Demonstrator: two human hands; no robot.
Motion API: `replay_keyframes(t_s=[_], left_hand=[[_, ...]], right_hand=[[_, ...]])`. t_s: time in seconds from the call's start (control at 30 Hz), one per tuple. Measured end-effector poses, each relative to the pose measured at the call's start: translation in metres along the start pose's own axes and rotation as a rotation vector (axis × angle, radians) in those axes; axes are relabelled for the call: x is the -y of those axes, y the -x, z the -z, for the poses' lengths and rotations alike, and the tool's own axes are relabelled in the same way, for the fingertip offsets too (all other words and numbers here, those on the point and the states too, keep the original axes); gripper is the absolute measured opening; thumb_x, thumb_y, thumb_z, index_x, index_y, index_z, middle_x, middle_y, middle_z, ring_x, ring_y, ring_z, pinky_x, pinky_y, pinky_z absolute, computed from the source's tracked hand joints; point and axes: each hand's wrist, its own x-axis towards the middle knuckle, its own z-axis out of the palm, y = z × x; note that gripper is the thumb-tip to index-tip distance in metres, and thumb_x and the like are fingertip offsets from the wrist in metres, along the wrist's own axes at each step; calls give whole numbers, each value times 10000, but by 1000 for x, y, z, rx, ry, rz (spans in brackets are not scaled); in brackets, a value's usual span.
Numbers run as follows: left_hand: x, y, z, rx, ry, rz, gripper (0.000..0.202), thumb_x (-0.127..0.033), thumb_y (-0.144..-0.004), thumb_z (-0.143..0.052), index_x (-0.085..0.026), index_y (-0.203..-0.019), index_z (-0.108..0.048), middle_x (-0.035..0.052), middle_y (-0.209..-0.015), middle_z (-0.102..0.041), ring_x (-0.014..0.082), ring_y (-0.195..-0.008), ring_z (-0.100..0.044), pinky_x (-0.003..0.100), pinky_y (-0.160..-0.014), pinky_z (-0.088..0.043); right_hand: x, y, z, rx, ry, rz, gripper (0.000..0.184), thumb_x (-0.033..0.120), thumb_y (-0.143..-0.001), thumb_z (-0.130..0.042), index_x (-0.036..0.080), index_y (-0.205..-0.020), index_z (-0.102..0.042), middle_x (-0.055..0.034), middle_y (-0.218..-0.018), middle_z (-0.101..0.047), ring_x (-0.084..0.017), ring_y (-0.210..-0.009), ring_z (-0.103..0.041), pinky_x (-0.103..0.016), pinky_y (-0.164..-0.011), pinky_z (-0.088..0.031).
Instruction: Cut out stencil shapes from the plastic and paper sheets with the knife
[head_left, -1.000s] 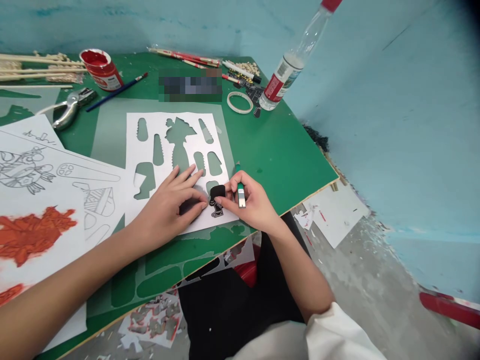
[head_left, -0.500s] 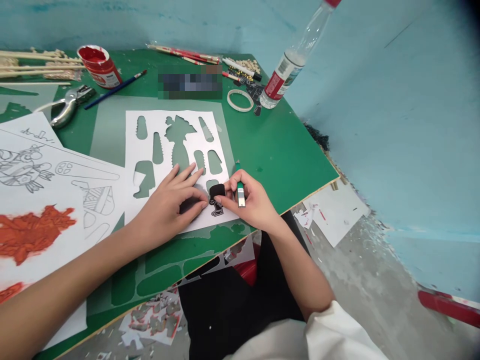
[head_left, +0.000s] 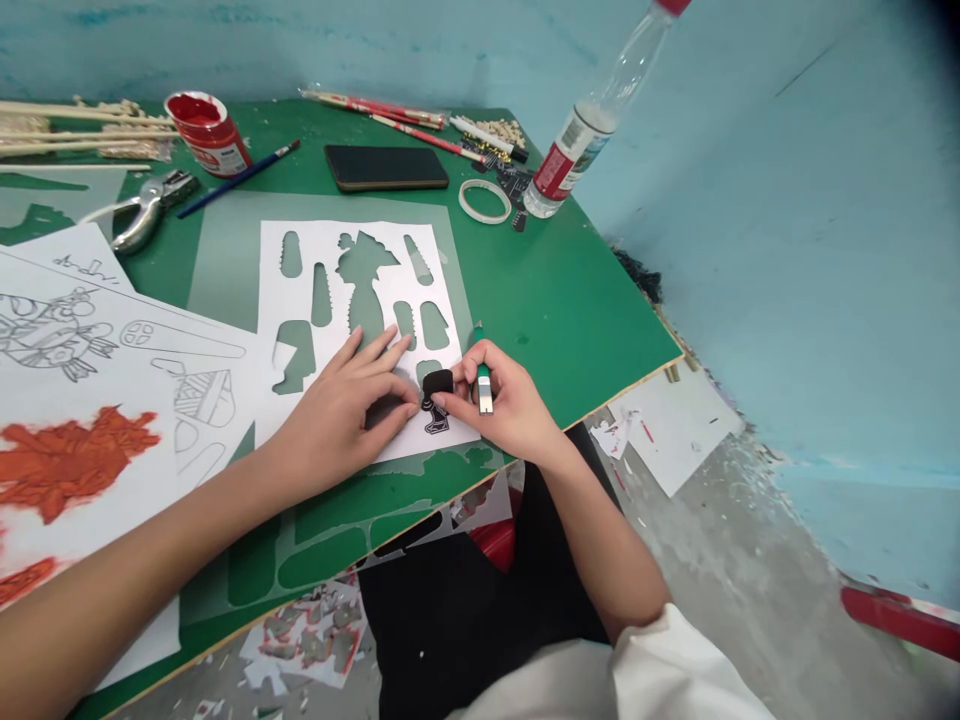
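Observation:
My left hand rests on a white sheet with cut-out openings. Its outer fingers are spread on the paper, while thumb and forefinger pinch at the left edge of a small black cut-out piece. This piece has a solid upper part and an openwork, boot-like lower end. From the other side, my right hand holds the piece between thumb and finger. A green utility knife is also tucked in that hand, its grey end toward me. Just where the left fingertips grip is hard to see.
A phone, tape roll, tilted-looking bottle and paintbrush lie or stand behind the sheet. Red paint jar and hole-punch pliers are at back left. Drawings cover the left; table edge is close.
The scene has shifted slightly to the right in view. Both hands keep the same pose around the black piece, and the knife stays in my right hand.

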Motion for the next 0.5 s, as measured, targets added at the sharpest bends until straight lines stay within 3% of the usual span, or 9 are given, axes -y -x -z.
replay_keyframes(t_s=[0.5], left_hand=[[0, 1, 1, -28, 25, 5, 292, -487, -1155, -593, -288, -1069, -789, 83, -1798, -610, 343, -1800, -418, 716, -1538, -192]], right_hand=[[-1, 1, 1, -13, 10, 6, 452, 419, -918, -882, 286, -944, -451, 43, -910, -638, -147, -746, -604, -329, -679, -457]])
